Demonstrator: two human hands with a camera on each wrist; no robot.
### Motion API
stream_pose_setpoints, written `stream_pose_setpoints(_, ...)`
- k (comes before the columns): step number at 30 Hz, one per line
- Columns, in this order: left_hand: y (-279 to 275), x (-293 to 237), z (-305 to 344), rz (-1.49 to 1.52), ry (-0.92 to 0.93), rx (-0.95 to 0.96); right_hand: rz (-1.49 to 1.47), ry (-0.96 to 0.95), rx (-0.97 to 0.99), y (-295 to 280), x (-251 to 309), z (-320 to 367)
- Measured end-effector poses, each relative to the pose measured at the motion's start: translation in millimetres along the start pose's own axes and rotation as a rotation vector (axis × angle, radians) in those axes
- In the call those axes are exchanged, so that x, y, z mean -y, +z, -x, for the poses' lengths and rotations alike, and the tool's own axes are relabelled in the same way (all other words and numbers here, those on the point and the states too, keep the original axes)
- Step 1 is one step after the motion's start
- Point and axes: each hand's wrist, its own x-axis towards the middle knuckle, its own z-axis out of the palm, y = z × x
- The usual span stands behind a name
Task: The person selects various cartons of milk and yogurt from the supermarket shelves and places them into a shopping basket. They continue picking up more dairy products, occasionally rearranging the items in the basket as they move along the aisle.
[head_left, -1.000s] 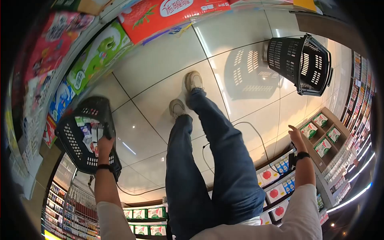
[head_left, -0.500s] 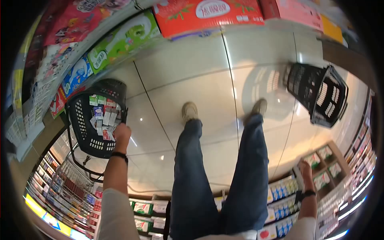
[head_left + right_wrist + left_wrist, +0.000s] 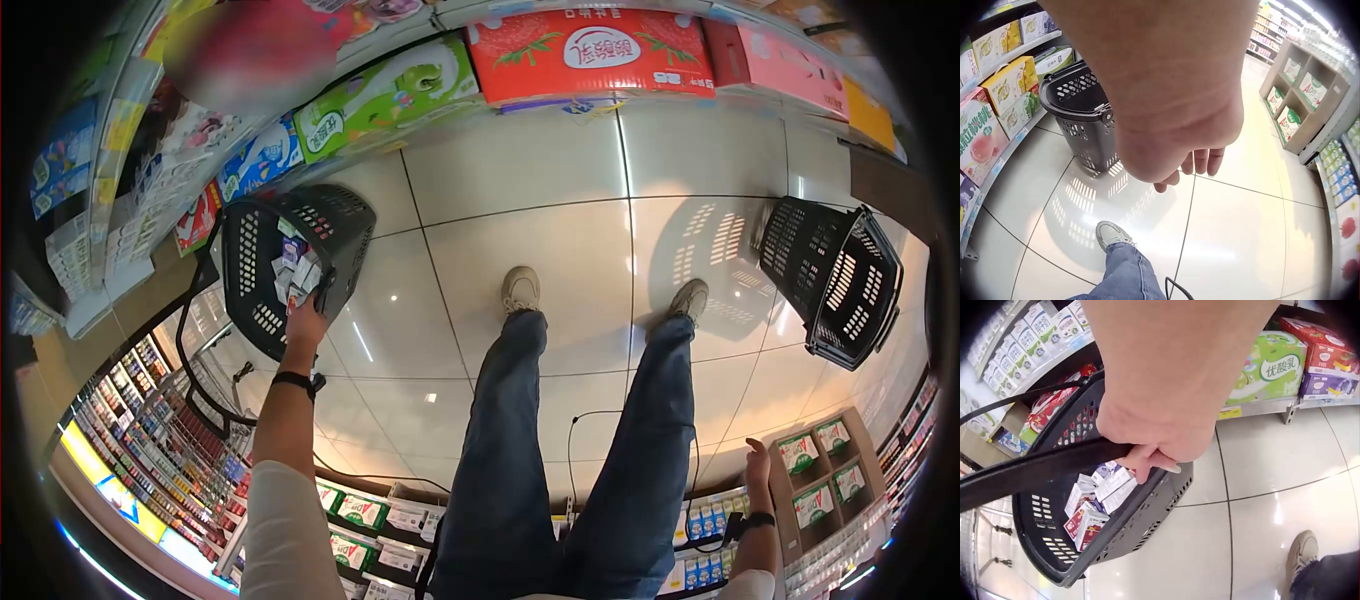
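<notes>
A black basket (image 3: 345, 235) (image 3: 1154, 515) at the left holds several small boxes (image 3: 297, 268) (image 3: 1113, 487), white, purple and red. My left hand (image 3: 306, 322) (image 3: 1154, 434) grips the basket at its near rim, fingers curled round the edge beside the black handle. My right hand (image 3: 758, 462) (image 3: 1179, 137) hangs at the right with loosely bent fingers and holds nothing. In the right wrist view a second black basket (image 3: 1082, 125) stands on the floor beyond that hand; the head view shows this basket (image 3: 835, 280) at the far right.
Shelves with a red carton (image 3: 590, 55) and a green carton (image 3: 390, 95) run along the far side. A wooden cubby stand (image 3: 825, 475) is at the right, stocked shelves (image 3: 385, 515) lie behind my legs, and a thin cable (image 3: 572, 450) crosses the tiled floor.
The view has swung, so both baskets appear lower and farther right than half a second ago. My feet have moved apart since one second ago. My left hand stays at the basket's rim.
</notes>
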Motion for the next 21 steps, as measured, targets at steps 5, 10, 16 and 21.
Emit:
stream_pose_setpoints(5, 10, 13, -1, 0.010, -0.096, 0.115, -0.082, -0.006, 0.001, 7, -8, 8)
stream_pose_setpoints(10, -36, -17, 26, -0.132, -0.051, 0.186, -0.086, -0.049, 0.037, -2, 14, 7)
stream_pose_setpoints(16, -1, -24, 42, -0.251, 0.143, 0.046, -0.003, 0.008, 0.055, -32, 32, -17)
stream_pose_setpoints(21, 11, -75, 75, -0.251, 0.051, 0.085, 0.232, -0.348, -0.391, -56, 90, -57)
